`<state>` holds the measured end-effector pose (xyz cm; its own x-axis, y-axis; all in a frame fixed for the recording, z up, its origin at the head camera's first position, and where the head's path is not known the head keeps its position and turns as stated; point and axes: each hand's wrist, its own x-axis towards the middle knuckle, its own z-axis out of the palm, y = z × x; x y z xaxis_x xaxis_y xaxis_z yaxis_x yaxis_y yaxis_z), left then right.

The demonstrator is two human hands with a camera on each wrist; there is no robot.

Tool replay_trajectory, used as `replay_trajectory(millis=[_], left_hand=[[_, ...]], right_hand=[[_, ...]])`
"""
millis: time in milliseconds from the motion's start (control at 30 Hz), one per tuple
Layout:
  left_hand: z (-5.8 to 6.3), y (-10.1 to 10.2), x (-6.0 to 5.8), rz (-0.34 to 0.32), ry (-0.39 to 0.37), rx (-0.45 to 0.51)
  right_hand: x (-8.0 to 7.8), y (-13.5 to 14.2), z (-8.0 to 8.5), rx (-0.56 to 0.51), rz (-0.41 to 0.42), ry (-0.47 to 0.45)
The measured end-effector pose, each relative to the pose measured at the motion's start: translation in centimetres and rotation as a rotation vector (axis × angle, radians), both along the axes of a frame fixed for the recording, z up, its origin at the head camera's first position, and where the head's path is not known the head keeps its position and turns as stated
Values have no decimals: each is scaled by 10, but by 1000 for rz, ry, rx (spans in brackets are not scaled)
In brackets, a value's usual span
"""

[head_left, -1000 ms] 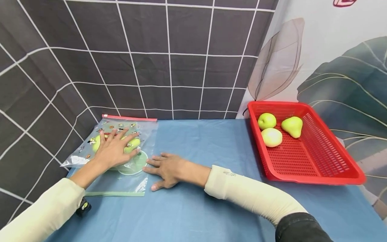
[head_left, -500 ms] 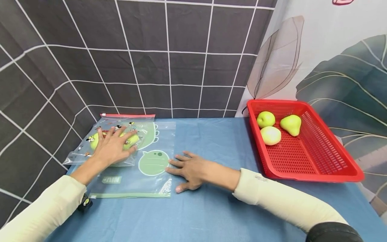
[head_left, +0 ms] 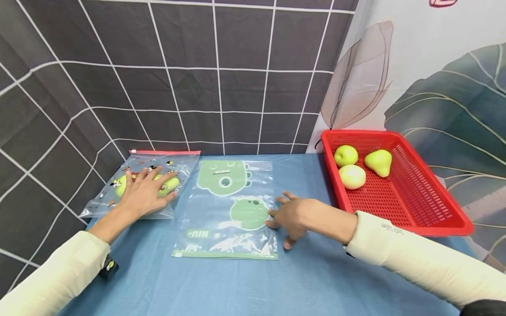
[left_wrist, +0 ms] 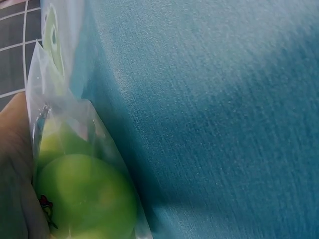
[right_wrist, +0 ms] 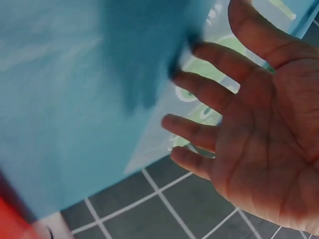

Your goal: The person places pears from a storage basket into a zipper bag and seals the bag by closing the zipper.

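My left hand (head_left: 145, 192) rests with spread fingers on a clear zip bag (head_left: 103, 198) with a red zip edge and small cartoon prints. Green fruit (left_wrist: 87, 196) shows inside that bag, partly under the hand. To its right a flat zip bag (head_left: 213, 219) with green animal prints and a green zip edge lies on the blue cloth. My right hand (head_left: 296, 216) is at this bag's right edge, its fingertips touching the plastic. In the right wrist view its fingers (right_wrist: 209, 89) are extended and apart, with nothing gripped.
A red plastic basket (head_left: 395, 206) stands at the right with a yellow-green pear (head_left: 378, 163), a round green fruit (head_left: 345, 156) and a pale oval fruit (head_left: 352, 177). A dark tiled-pattern backdrop (head_left: 241, 92) rises behind the blue-covered table (head_left: 221, 289).
The green-printed bag has slid right from under the fruit bag, together with my right hand, and now lies mostly apart from it. My left hand has stayed on the fruit bag.
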<state>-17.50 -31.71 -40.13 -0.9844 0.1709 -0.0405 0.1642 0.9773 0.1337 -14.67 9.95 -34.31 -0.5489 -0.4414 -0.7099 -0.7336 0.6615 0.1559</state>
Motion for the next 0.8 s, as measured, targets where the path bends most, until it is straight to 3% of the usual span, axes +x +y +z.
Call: replay_trajectory(millis=[333, 800], left_hand=[[4, 2, 0, -6, -38, 9], [15, 8, 0, -29, -66, -24]], right_hand=[[-19, 22, 10, 32, -15, -18], [-17, 40, 10, -144, 1, -1]])
